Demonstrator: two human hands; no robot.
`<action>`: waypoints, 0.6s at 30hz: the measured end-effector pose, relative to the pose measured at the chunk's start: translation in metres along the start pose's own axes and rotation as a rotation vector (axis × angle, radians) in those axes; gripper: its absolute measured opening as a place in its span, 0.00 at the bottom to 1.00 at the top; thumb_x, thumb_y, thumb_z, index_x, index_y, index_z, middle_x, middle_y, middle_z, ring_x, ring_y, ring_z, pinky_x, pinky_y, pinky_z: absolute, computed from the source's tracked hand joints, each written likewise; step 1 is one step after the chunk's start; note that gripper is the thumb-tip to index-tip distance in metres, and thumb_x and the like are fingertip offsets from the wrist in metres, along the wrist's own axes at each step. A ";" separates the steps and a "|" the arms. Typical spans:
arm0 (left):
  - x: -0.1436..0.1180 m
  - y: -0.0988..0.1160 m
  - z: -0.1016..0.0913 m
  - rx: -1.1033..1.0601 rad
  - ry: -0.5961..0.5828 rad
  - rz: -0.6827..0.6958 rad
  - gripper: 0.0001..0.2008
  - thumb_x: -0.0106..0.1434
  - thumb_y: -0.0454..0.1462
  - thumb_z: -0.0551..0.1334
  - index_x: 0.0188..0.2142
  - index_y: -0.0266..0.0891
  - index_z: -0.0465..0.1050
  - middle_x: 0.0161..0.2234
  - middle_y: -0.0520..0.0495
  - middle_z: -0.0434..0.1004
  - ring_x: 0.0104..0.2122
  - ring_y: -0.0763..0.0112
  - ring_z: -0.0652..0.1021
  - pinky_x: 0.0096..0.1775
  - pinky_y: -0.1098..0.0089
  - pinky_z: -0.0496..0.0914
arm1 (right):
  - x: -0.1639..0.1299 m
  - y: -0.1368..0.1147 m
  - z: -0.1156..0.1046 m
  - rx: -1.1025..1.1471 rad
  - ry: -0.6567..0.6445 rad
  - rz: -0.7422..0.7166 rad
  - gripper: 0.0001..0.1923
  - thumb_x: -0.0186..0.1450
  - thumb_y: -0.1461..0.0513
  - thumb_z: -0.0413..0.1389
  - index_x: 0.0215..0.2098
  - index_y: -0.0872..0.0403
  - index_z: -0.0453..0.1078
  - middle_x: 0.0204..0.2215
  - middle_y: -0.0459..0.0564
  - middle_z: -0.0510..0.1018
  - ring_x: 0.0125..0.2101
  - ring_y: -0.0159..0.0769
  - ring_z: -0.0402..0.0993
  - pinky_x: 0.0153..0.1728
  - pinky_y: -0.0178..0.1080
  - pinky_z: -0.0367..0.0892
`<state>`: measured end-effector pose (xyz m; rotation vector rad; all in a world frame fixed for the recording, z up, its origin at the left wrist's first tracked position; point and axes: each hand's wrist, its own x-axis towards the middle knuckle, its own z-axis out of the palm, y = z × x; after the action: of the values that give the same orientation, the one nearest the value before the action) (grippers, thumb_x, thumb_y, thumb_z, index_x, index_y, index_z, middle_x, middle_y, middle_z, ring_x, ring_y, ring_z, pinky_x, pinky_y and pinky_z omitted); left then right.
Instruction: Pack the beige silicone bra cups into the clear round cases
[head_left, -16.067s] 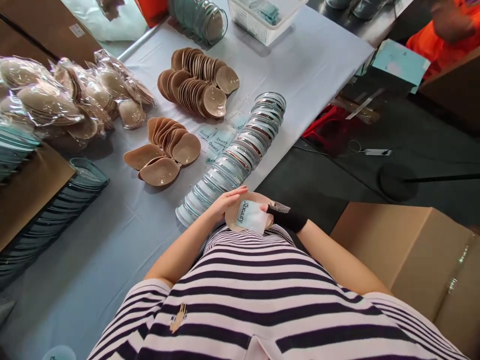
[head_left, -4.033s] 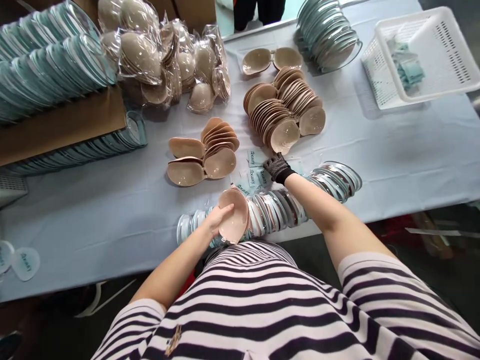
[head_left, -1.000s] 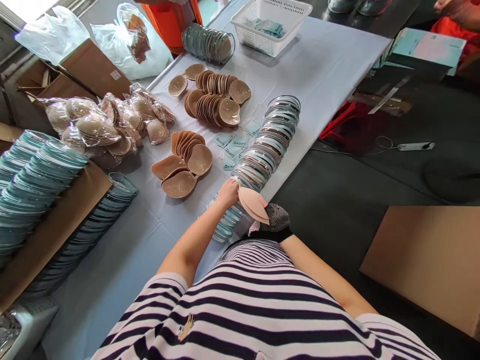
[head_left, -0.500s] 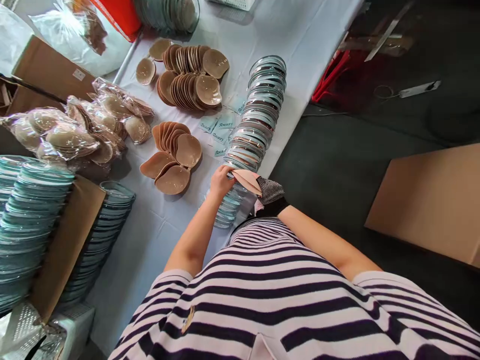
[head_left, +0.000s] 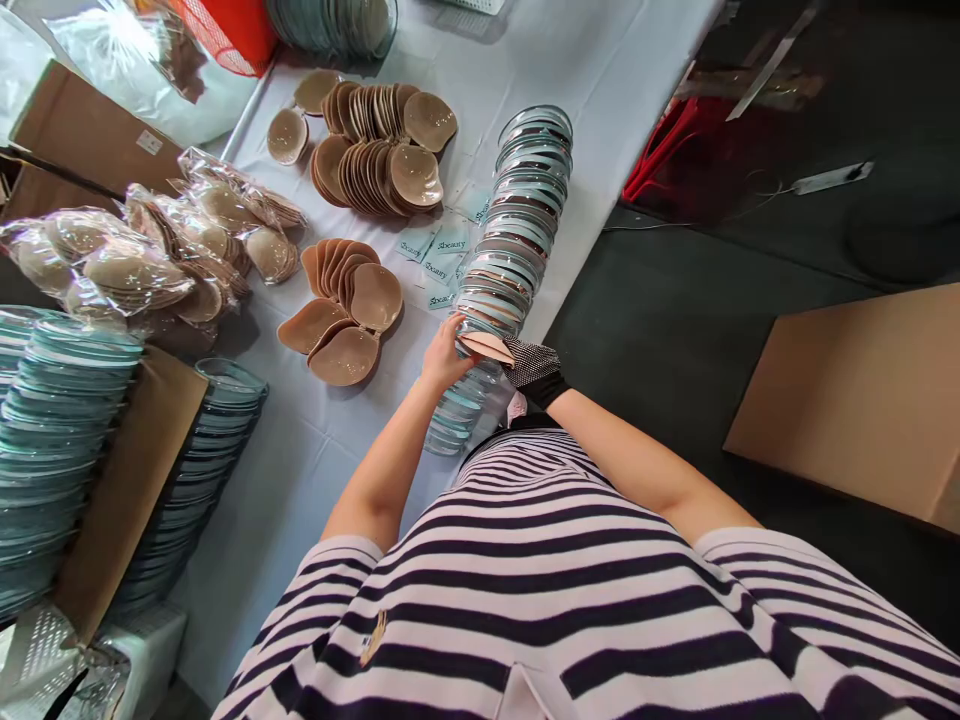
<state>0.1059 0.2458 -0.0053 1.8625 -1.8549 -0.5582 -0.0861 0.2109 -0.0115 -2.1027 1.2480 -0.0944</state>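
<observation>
A: Nearest us, our left hand (head_left: 441, 358) and gloved right hand (head_left: 534, 364) meet at the near end of the row of clear cases (head_left: 504, 262), both pinching one beige cup (head_left: 487, 346)

B: Grip state?

A: Left fingers narrow, closed on the cup's left edge and touching the nearest case. The right hand's thumb and fingers close on the cup's right edge; the glove hides how tightly

B: Risk from here?

A: We judge two. The cases stand on edge, leaning on one another along the right edge of the table (head_left: 622, 70); a sideways push from our left hand could topple the row, or tip cases off that edge. Also, a thin soft cup held only at its rims may fold or slip

B: Beyond the hands?

A: Just left of the row, printed cards (head_left: 436, 252). Farther left, a small cup stack (head_left: 343, 310); beyond it, a larger cup pile (head_left: 379, 148). Bagged cups (head_left: 142, 258) lie at far left
</observation>
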 end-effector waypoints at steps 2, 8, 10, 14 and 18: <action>-0.001 0.000 0.000 -0.004 -0.013 -0.022 0.42 0.49 0.32 0.69 0.62 0.44 0.57 0.64 0.41 0.63 0.63 0.55 0.67 0.59 0.56 0.68 | 0.004 -0.005 0.003 -0.031 -0.021 -0.041 0.24 0.71 0.55 0.49 0.59 0.61 0.66 0.48 0.64 0.78 0.47 0.46 0.73 0.47 0.41 0.64; -0.004 0.002 -0.002 0.041 -0.056 -0.035 0.39 0.50 0.33 0.69 0.61 0.43 0.60 0.67 0.39 0.57 0.65 0.53 0.63 0.62 0.53 0.63 | -0.001 0.003 0.001 -0.153 0.003 -0.032 0.26 0.69 0.52 0.51 0.60 0.58 0.64 0.47 0.63 0.79 0.44 0.47 0.76 0.41 0.39 0.64; -0.004 0.003 -0.002 0.053 -0.073 -0.012 0.41 0.50 0.36 0.71 0.62 0.43 0.60 0.68 0.38 0.55 0.67 0.51 0.60 0.63 0.52 0.62 | -0.009 0.010 0.002 -0.154 0.019 -0.017 0.21 0.71 0.54 0.48 0.56 0.56 0.68 0.47 0.60 0.79 0.43 0.45 0.77 0.39 0.37 0.63; -0.003 0.003 -0.003 0.054 -0.079 -0.011 0.41 0.51 0.40 0.73 0.62 0.45 0.59 0.68 0.38 0.55 0.66 0.52 0.62 0.63 0.52 0.63 | -0.006 0.012 0.011 -0.099 0.028 0.005 0.19 0.73 0.59 0.43 0.48 0.56 0.73 0.47 0.58 0.80 0.44 0.42 0.76 0.40 0.36 0.63; -0.004 0.005 -0.005 0.056 -0.068 0.007 0.36 0.52 0.40 0.72 0.58 0.46 0.62 0.67 0.39 0.56 0.66 0.54 0.62 0.61 0.53 0.65 | 0.009 0.006 0.023 0.013 0.039 0.125 0.15 0.71 0.57 0.49 0.45 0.56 0.74 0.44 0.57 0.81 0.44 0.43 0.77 0.40 0.37 0.65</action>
<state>0.1045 0.2502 0.0012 1.8940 -1.9387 -0.5794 -0.0767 0.2135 -0.0352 -2.0149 1.3949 -0.0881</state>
